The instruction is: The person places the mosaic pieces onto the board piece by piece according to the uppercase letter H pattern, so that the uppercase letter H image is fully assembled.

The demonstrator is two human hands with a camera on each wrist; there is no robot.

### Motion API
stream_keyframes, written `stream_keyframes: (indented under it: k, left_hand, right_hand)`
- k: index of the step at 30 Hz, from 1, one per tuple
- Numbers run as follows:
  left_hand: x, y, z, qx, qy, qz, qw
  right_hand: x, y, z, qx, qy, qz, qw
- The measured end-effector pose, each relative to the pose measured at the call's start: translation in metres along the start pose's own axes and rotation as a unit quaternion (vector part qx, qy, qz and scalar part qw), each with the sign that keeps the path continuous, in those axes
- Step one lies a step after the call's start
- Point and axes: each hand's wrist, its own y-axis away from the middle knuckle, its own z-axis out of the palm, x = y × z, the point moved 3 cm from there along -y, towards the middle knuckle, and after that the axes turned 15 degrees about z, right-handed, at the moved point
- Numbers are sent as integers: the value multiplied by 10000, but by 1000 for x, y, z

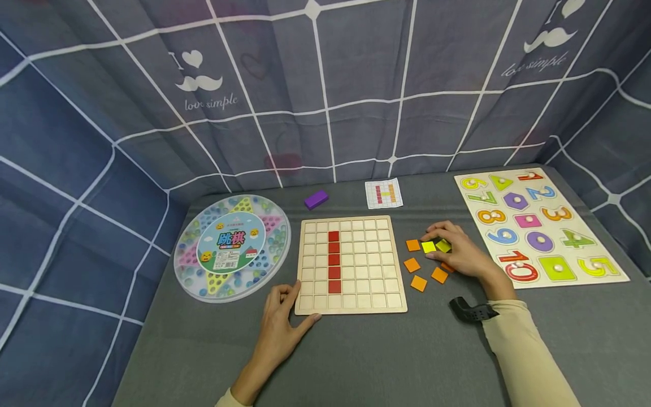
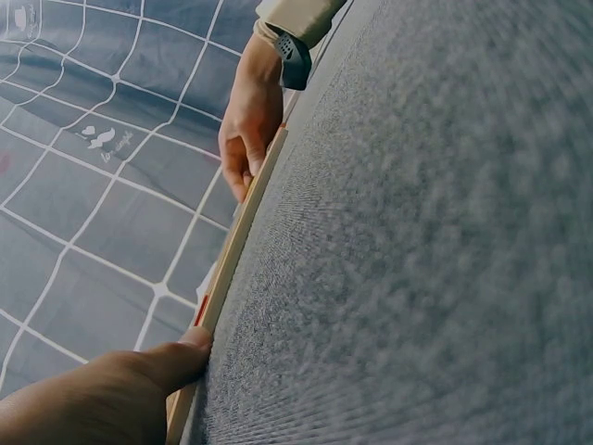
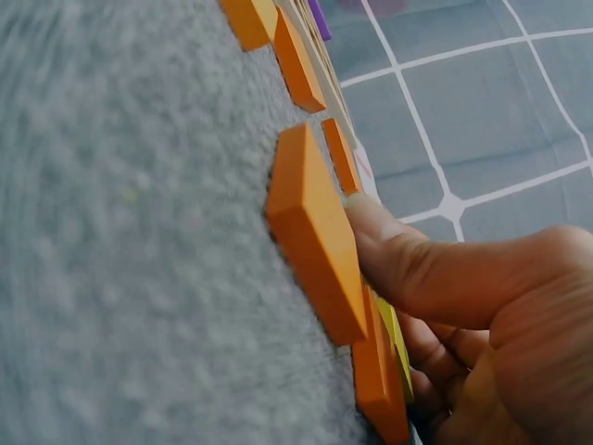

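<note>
A wooden grid board (image 1: 362,305) lies flat, with a column of red tiles (image 1: 334,259) in it. My left hand (image 1: 278,328) steadies its lower left corner, thumb along the near edge and fingers at the left side; the left wrist view shows the thumb (image 2: 190,348) against the board's edge (image 2: 243,222). Right of the board, my right hand (image 1: 460,251) pinches a yellow tile (image 1: 429,247) between thumb and fingertips. Another yellow tile (image 1: 443,245) lies beneath that hand. Several orange tiles (image 1: 419,283) are scattered around it; one orange tile (image 3: 315,241) stands large before the thumb (image 3: 417,269) in the right wrist view.
A small pattern card (image 1: 383,194) and a purple block (image 1: 316,199) lie behind the board. The round checkers box (image 1: 231,249) is at the left, a number puzzle board (image 1: 541,226) at the right. A patterned curtain (image 1: 356,85) hangs behind.
</note>
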Motion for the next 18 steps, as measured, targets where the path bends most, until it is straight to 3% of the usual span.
stream_keyframes:
  k: [18]
  left_hand:
    - [-1, 0, 1, 54, -5, 82, 10000]
  right_hand:
    - [1, 0, -1, -122, -103, 61, 9999]
